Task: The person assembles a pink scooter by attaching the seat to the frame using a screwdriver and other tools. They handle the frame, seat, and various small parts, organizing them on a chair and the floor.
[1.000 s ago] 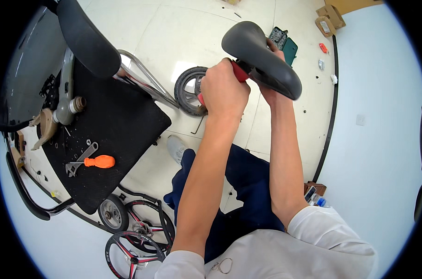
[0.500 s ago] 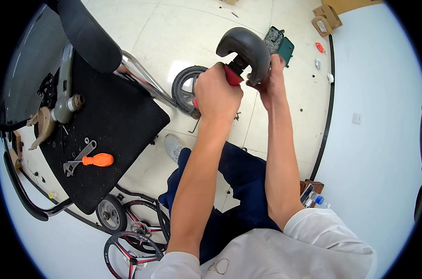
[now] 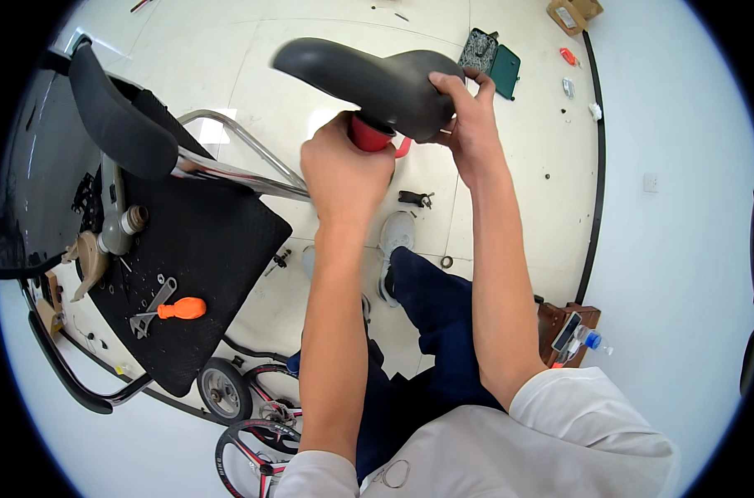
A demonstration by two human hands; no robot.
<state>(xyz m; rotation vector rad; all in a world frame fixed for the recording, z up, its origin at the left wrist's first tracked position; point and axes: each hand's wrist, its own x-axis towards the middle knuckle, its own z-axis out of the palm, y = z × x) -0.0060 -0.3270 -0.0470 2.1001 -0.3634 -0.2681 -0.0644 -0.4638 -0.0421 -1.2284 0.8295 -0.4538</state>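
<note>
A black bicycle saddle (image 3: 383, 81) is held up in front of me, its nose to the left and its wide end to the right. My right hand (image 3: 468, 116) grips the wide end, thumb on top and other fingers partly hidden beneath. Just under the saddle, my left hand (image 3: 344, 170) is closed round a red tube (image 3: 368, 133). Its top rim shows above my fist, and a bit of red sticks out on the right. Whatever joins saddle and tube is hidden from view.
A black chair seat (image 3: 202, 241) on my left bears an orange screwdriver (image 3: 183, 309), an adjustable wrench (image 3: 163, 292) and grey parts. Wheels (image 3: 225, 390) lie below it. On the floor are an open green case (image 3: 503, 70), a small black clamp part (image 3: 414, 199) and cardboard boxes (image 3: 569, 15).
The saddle has swung round so its nose points left, and the red tube has turned more upright. The spoked wheel near my left hand is no longer visible. My view has shifted.
</note>
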